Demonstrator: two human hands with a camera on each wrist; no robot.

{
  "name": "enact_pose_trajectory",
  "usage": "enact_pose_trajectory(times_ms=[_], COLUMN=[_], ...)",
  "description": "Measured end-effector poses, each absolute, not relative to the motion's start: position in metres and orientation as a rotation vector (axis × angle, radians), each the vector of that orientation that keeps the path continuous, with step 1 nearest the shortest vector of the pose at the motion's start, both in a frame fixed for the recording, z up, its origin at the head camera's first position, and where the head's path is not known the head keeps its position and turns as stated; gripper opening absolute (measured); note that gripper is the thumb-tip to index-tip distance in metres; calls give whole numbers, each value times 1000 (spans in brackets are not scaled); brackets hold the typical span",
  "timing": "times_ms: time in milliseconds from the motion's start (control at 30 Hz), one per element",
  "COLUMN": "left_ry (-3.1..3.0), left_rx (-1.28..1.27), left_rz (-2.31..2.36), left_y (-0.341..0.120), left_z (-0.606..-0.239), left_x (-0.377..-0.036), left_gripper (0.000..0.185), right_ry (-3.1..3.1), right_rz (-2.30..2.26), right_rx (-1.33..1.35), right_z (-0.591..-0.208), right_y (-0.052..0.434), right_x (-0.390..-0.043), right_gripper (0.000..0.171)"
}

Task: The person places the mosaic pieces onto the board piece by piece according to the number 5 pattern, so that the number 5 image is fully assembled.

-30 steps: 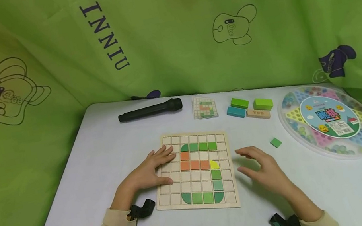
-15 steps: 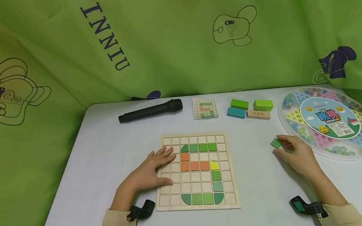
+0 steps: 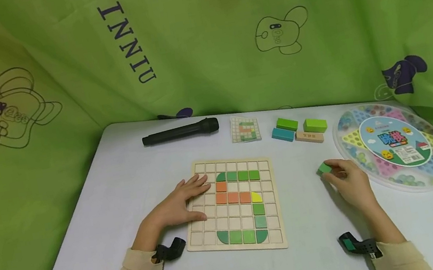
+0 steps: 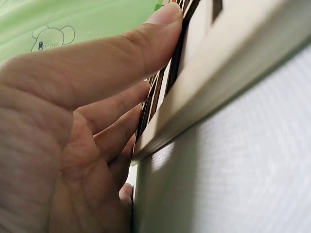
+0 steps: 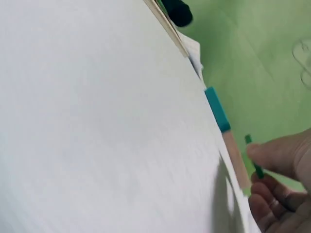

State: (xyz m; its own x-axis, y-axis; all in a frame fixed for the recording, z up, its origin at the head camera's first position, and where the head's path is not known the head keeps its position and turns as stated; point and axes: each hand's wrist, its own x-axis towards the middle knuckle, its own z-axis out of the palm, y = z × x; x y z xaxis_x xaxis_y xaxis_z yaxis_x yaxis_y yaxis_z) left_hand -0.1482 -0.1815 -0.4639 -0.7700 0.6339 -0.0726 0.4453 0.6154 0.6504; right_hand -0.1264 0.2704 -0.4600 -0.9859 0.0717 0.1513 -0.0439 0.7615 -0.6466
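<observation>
A wooden grid board [image 3: 271, 210] lies in the middle of the table, with green, orange and yellow pieces set in its squares. My left hand [image 3: 177, 204] rests on the board's left edge, fingers spread and thumb on the near side. From the left wrist view, the thumb [image 4: 146, 43] lies over the board's rim [image 4: 194, 92]. Right of the board, my right hand [image 3: 352, 182] pinches a small green square tile [image 3: 324, 167] between thumb and fingers. The right wrist view has this tile [image 5: 248, 139] edge-on, above the table surface.
Behind the board lie a black microphone [image 3: 181, 132] and a small pattern card [image 3: 245, 128]. Farther right sit two green blocks [image 3: 314, 125], a blue block [image 3: 283, 134] and a plain wooden block [image 3: 309, 137]. A round clear game box [image 3: 393, 142] occupies the right side. Green cloth [image 3: 203, 60] hangs behind.
My right hand moved right from beside the board to the green tile, took hold of it and lifted it, shifting slightly back left. My left hand has stayed on the board.
</observation>
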Motion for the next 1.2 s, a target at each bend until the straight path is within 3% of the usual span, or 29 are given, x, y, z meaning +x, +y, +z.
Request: enact_pose_trajectory(times_ms=[667,1200], left_ry=[2552,2554], left_rx=[853,894], left_rz=[905,900], left_y=[-182,-181], left_z=[-466,-466], left_x=[-148,-149], left_gripper=[82,80], right_ry=[-2712,-2837], right_rz=[1325,1339], right_rx=[573,792], right_z=[-450,-455], right_y=[135,75], right_x=[-91,-84], right_gripper=[32,24])
